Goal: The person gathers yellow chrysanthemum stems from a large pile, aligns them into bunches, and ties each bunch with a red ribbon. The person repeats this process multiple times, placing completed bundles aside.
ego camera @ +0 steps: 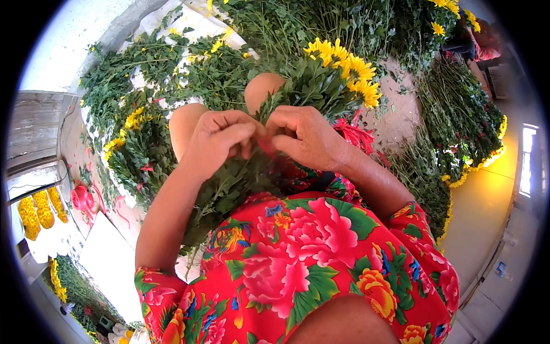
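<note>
Across my lap lies a bunch of yellow chrysanthemums, its blooms up and to the right, its leafy stems running down to the left. Both hands meet over the stems at a red ribbon. My left hand has bent fingers pinched at the ribbon's left side, and my right hand pinches it from the right. The fingertips are close together and slightly blurred, so the tie itself is partly hidden. More red ribbon strips hang beside my right wrist.
Loose chrysanthemum stems cover a white sheet ahead. Tied bunches lie at left and right. A roll of red ribbon sits on the floor at left. Another person is at the upper right.
</note>
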Demonstrator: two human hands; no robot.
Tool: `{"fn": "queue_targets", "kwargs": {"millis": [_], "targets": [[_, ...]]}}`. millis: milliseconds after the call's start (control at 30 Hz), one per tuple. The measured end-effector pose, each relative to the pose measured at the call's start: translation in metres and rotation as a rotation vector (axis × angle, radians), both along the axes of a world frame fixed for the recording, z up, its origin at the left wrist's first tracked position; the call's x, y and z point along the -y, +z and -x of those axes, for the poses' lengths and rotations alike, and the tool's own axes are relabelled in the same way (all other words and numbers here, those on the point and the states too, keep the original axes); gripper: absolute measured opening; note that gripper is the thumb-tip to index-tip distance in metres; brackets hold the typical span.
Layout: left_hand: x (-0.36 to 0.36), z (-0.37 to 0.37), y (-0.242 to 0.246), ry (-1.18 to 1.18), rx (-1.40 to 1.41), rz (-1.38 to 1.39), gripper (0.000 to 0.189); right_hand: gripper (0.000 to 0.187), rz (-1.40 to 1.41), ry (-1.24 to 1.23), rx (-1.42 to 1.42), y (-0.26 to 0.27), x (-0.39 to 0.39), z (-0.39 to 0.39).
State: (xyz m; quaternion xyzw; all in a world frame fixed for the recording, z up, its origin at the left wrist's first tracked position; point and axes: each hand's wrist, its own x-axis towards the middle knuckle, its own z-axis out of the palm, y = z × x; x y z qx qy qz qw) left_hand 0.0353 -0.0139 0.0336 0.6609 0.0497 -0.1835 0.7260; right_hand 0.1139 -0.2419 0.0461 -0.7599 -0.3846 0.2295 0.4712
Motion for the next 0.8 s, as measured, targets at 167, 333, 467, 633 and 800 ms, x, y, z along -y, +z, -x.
{"fn": "queue_targets", "kwargs": {"millis": [167, 333, 467, 633, 800], "targets": [[0.006, 0.002, -0.013, 0.128, -0.142, 0.189, 0.023, 0.004, -0.042, -0.117, -0.251, -0.006, -0.002, 0.01], [0.027, 0.003, 0.004, 0.128, -0.03, 0.031, 0.013, 0.013, -0.115, -0.175, -0.586, 0.007, -0.005, 0.0], [0.029, 0.011, -0.011, 0.105, 0.075, -0.065, 0.014, 0.013, -0.159, -0.154, -0.609, 0.014, -0.014, -0.003], [0.036, 0.016, -0.013, 0.328, 0.063, 0.092, 0.003, 0.024, -0.184, -0.114, -0.151, 0.005, -0.009, -0.021], [0.031, 0.016, -0.006, 0.244, 0.072, -0.042, 0.006, 0.022, -0.121, 0.099, 0.159, -0.009, -0.011, -0.021]]}}
